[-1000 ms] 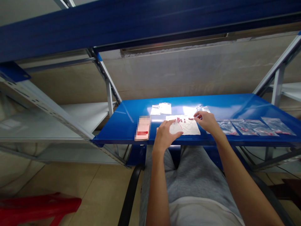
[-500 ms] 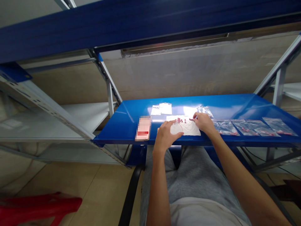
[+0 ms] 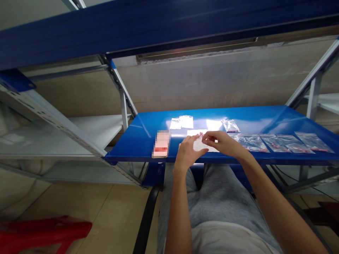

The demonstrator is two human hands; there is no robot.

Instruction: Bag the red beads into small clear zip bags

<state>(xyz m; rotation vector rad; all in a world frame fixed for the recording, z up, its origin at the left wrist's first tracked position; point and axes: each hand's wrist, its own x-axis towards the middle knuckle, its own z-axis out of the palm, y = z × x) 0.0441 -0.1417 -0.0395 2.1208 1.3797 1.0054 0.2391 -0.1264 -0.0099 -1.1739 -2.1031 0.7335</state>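
Observation:
A white cloth-like sheet (image 3: 192, 132) lies near the front edge of the blue shelf, with a few small red beads (image 3: 201, 133) on it. My left hand (image 3: 186, 151) rests at the sheet's left side, its thumb spread well away from the curved fingers. Over the middle of the sheet is my right hand (image 3: 222, 143), turned inward with thumb and fingertips pinched together close to the left hand's fingers. Whatever sits in that pinch is too small to make out. The right hand covers much of the sheet and part of the beads.
A phone (image 3: 161, 144) lies left of the sheet. Behind it are small clear packets (image 3: 186, 122). Several clear zip bags (image 3: 274, 143) with red pieces line the right side, and another bag (image 3: 230, 125) lies farther back. A blue upper shelf (image 3: 169, 24) spans overhead.
My right hand has moved left from the sheet's right edge to its middle, beside the left hand, and now hides some beads and the red string. The left hand has barely moved.

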